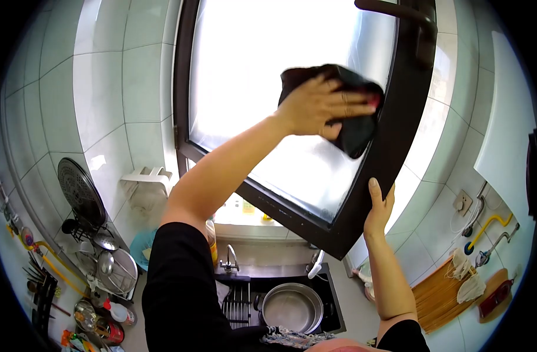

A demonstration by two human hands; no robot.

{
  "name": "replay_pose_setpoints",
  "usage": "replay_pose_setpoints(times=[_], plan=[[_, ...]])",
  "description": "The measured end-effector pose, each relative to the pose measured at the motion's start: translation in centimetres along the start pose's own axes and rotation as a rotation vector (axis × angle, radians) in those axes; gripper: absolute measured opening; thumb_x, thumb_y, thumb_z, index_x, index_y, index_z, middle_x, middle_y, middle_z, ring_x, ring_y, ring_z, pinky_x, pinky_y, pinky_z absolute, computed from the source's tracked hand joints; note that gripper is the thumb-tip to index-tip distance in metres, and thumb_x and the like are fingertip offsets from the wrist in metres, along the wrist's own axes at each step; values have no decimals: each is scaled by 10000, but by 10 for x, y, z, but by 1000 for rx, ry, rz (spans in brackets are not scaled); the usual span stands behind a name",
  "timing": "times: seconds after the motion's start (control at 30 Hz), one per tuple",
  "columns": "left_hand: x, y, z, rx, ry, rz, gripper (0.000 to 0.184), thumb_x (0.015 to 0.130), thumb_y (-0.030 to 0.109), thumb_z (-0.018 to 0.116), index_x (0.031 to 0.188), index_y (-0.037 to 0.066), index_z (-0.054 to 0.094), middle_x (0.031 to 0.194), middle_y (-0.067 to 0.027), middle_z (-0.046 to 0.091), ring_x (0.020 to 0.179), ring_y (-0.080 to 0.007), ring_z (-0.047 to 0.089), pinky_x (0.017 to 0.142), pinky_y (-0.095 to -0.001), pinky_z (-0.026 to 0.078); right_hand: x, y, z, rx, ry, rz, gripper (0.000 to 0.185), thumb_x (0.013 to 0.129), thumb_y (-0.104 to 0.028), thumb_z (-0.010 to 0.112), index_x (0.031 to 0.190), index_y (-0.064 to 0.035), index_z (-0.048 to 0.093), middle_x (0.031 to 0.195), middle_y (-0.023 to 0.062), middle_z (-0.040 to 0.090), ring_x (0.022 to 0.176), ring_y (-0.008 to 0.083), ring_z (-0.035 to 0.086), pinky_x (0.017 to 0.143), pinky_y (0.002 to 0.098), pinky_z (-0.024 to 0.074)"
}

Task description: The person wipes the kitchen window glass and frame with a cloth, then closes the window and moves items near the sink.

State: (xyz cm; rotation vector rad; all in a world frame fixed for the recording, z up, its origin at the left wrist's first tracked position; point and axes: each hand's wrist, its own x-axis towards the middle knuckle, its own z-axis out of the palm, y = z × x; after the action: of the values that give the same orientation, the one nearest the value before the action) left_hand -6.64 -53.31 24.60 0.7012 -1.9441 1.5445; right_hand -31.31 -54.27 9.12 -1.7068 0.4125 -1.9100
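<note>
A dark cloth point(356, 134) lies pressed against the frosted glass pane point(239, 76) of a window that stands swung open. On top of the cloth is my left hand point(324, 105), its fingers spread and slightly blurred. My right hand point(380, 210) holds the lower right edge of the dark window frame point(392, 123), thumb on the near face and the other fingers partly hidden behind it. The frame's handle point(397, 12) is at the top right.
Below the window, a metal pot point(292, 308) sits in the black sink point(333, 299) beside a faucet point(229, 261). Utensils and a dark round lid point(80, 190) are at left. A wooden mat point(438, 296) and yellow hose point(488, 226) are at right.
</note>
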Motion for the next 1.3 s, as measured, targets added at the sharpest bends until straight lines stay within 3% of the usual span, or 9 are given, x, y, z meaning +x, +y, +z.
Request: replay_pose_setpoints(times=[0.23, 0.27, 0.5, 0.57, 0.67, 0.7, 0.83, 1.07, 1.3], plan=[[35, -127, 10, 156, 330, -200, 596, 977, 451, 450, 1557, 366, 340, 1584, -19, 413, 1323, -402, 489, 1155, -596, 330, -3, -2, -2, 22, 21, 155, 771, 959, -330, 693, 1534, 40, 337, 1535, 155, 422, 1401, 247, 409, 1169, 342, 316], [35, -142, -13, 18, 200, -300, 616, 974, 376, 523, 1549, 196, 395, 1621, -133, 334, 1518, -340, 235, 1219, -553, 200, -4, -4, -2, 26, 38, 170, 765, 958, -327, 696, 1524, 49, 346, 1520, 154, 434, 1388, 246, 422, 1163, 341, 324], [-111, -225, 10, 0, 252, -1045, 590, 1028, 334, 361, 1574, 114, 315, 1616, -181, 316, 1518, -332, 244, 1232, -472, 213, -8, 15, -10, 19, 168, 184, 680, 959, -292, 691, 1487, 35, 413, 1435, 137, 508, 1291, 236, 502, 1115, 322, 381], [-197, -257, 40, 14, 385, -1024, 593, 992, 448, 413, 1555, 268, 362, 1525, -120, 478, 1316, -404, 507, 1126, -551, 363, -8, 10, -9, 90, 144, 189, 648, 957, -295, 688, 1460, 33, 447, 1389, 130, 546, 1243, 228, 537, 1084, 320, 411], [-293, -225, 53, 12, 422, -1288, 656, 1018, 450, 361, 1490, -3, 412, 1495, -246, 466, 1365, -418, 448, 1136, -450, 351, -9, 7, -4, 112, 213, 176, 516, 975, -278, 668, 1376, 13, 524, 1273, 106, 621, 1099, 200, 630, 963, 310, 509], [-330, -215, 63, 24, 505, -1046, 619, 1043, 417, 337, 1491, -3, 420, 1488, -256, 467, 1379, -412, 431, 1152, -422, 332, -10, 8, -7, 94, 238, 201, 498, 982, -281, 657, 1359, 17, 528, 1261, 109, 625, 1105, 205, 630, 966, 315, 509], [-390, -173, 84, 30, 534, -1148, 537, 1059, 388, 351, 1333, -28, 550, 1334, -269, 580, 1270, -427, 517, 1082, -439, 386, -11, 4, -5, 120, 170, 196, 478, 993, -283, 636, 1347, 21, 532, 1256, 113, 627, 1102, 210, 632, 957, 327, 519], [-308, -200, 63, -45, 555, -1673, 675, 1019, 546, 331, 1300, -12, 587, 1268, -266, 634, 1203, -447, 570, 1014, -479, 435, -15, 1, -1, 127, 235, 218, 498, 986, -270, 649, 1378, 10, 521, 1257, 114, 627, 1101, 207, 627, 955, 318, 517], [-26, -205, -14, -200, 226, -1405, 572, 1023, 410, 362, 1463, 61, 467, 1483, -208, 485, 1386, -390, 425, 1131, -498, 349, -17, -6, 3, 88, 116, 166, 637, 974, -310, 669, 1461, 33, 442, 1372, 144, 553, 1218, 236, 555, 1057, 323, 435]])
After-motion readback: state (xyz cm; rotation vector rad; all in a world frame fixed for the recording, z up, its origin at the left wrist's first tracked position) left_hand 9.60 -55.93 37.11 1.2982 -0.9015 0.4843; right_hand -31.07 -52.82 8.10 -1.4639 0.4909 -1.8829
